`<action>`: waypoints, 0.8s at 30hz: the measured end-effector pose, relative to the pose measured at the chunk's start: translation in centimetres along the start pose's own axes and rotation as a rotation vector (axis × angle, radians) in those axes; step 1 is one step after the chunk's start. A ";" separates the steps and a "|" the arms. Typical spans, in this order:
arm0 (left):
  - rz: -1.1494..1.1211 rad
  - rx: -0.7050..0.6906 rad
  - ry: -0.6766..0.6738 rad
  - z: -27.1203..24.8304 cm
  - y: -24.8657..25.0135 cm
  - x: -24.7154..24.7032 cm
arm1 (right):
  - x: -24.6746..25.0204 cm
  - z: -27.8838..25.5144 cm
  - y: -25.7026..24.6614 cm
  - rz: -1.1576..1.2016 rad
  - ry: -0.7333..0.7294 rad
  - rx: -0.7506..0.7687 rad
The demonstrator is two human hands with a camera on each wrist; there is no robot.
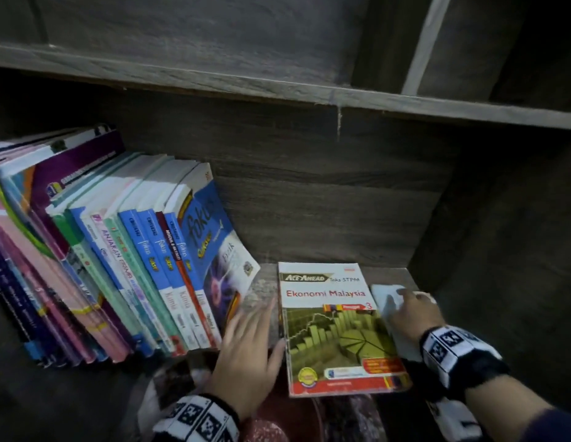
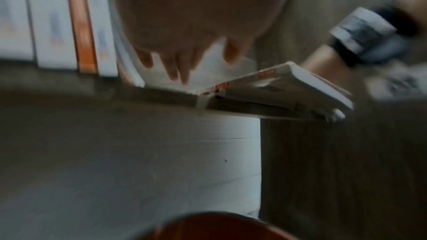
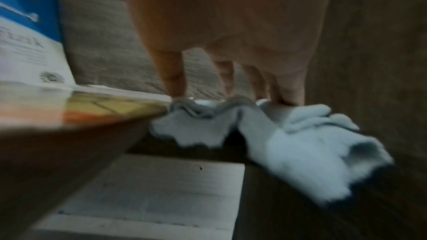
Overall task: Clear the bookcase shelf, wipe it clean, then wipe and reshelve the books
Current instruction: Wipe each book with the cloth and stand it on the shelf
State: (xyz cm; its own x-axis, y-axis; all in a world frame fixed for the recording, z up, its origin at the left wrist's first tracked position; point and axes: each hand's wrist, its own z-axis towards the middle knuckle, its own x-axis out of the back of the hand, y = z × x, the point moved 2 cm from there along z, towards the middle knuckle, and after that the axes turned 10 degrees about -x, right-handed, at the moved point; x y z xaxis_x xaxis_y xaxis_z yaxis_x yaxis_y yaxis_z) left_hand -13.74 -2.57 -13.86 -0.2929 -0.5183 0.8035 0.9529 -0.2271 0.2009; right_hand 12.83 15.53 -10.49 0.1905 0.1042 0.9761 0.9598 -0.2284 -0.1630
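A book titled "Ekonomi Malaysia" (image 1: pixel 335 327) lies flat on the wooden shelf (image 1: pixel 265 282), its near end hanging over the front edge. My left hand (image 1: pixel 255 317) lies with straight fingers between this book and the leaning row of books (image 1: pixel 143 250), the thumb against the flat book's left edge. My right hand (image 1: pixel 411 311) presses straight fingers on a white cloth (image 1: pixel 384 301) just right of the book. In the right wrist view the fingertips (image 3: pixel 227 88) stand on the bunched cloth (image 3: pixel 300 138) beside the book (image 3: pixel 104 105). The left wrist view is blurred; it shows the left hand (image 2: pixel 184 61) and the book (image 2: pixel 289 83).
The shelf above (image 1: pixel 277 87) hangs low over the compartment. A dark side wall (image 1: pixel 485 234) closes it on the right, close to the cloth. Below the shelf's front edge sits a dark red round thing (image 1: pixel 277 419).
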 end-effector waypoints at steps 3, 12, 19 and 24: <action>-0.087 0.099 -0.245 -0.1 0.3 -3.2 | -1.9 0.2 2.1 -0.159 -0.086 0.043; -0.067 0.061 -0.258 0.4 1.6 -6.0 | -0.7 0.1 3.6 0.092 0.282 0.088; -0.109 0.042 -0.207 0.5 2.5 -6.7 | 2.8 -1.8 -0.4 0.004 -0.068 0.351; -0.128 0.064 -0.203 0.4 2.5 -7.1 | -0.4 -0.5 -2.3 -0.248 -0.315 0.422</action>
State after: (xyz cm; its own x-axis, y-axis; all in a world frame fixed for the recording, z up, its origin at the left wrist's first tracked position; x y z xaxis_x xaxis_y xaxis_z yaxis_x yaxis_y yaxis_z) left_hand -9.23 0.81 -18.82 -0.3962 -0.3107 0.8640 0.9139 -0.2242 0.3384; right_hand 10.46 15.50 -10.40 -0.0602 0.4032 0.9131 0.9703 0.2385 -0.0413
